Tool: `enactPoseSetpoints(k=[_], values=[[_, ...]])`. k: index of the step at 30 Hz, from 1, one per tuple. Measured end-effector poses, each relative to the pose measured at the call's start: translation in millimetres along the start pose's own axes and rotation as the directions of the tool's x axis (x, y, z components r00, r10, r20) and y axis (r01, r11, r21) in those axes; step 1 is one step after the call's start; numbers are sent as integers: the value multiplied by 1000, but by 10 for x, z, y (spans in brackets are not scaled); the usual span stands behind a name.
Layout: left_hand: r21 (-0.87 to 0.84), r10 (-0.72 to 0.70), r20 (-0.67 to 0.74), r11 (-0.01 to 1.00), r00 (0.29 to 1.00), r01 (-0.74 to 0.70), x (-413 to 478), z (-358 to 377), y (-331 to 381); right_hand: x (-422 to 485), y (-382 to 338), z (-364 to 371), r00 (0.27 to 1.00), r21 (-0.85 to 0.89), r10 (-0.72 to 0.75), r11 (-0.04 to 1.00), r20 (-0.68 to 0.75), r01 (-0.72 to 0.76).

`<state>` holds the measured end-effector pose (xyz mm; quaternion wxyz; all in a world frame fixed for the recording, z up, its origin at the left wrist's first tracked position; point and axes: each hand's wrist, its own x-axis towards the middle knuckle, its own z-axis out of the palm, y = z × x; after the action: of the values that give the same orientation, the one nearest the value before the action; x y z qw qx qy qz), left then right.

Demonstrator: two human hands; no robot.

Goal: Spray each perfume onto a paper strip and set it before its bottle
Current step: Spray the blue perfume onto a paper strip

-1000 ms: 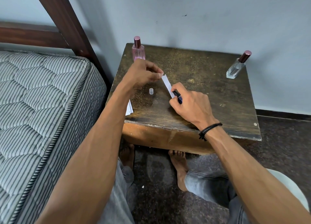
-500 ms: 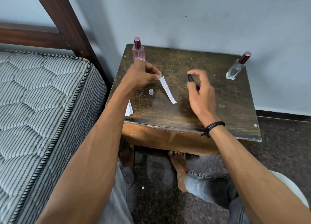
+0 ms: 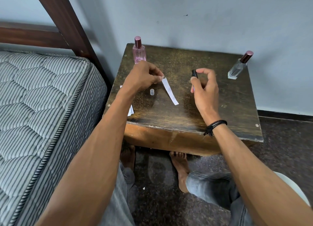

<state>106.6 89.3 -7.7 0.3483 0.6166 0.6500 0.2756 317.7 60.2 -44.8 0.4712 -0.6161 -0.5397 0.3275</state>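
Note:
My left hand pinches the top end of a white paper strip, which hangs slanting down over the dark wooden table. My right hand grips a slim dark spray vial, held upright a short way to the right of the strip, its black top level with the strip's upper end. A small clear cap stands on the table under my left hand. A pink perfume bottle stands at the back left corner. At the back right corner is a clear perfume bottle.
Spare paper strips lie at the table's left edge, partly hidden by my left forearm. A striped mattress and dark bed frame sit close on the left. A wall stands right behind the table. My knees and bare feet are below.
My right hand lifted the dark vial away from the strip's lower end and moved it right and up. My left hand kept the strip almost still.

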Motion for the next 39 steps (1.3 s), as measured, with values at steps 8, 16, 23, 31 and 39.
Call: enactPoseSetpoints(k=[8,16,23,31,39], values=[[50,35,25,998,999,-37,25,70,-1,9,11,-8,1000,16,11,1000,16,-12],[116,50,29,992,998,-53,30,89,-6,-14,-32,-15,1000,-22,-4,1000,31,4],[108,53,-21,993,998,-50,0,14,16,-16,-21,-18,999,-22,-9,1000,42,10],[28,113,375,991,920,-133,-89,-311,-48,-16,-25,-12,999,-13,0,1000,44,1],[77,118,431,983,894,-167,-49,-339,-163,-8,1,-6,998,-35,-17,999,65,19]])
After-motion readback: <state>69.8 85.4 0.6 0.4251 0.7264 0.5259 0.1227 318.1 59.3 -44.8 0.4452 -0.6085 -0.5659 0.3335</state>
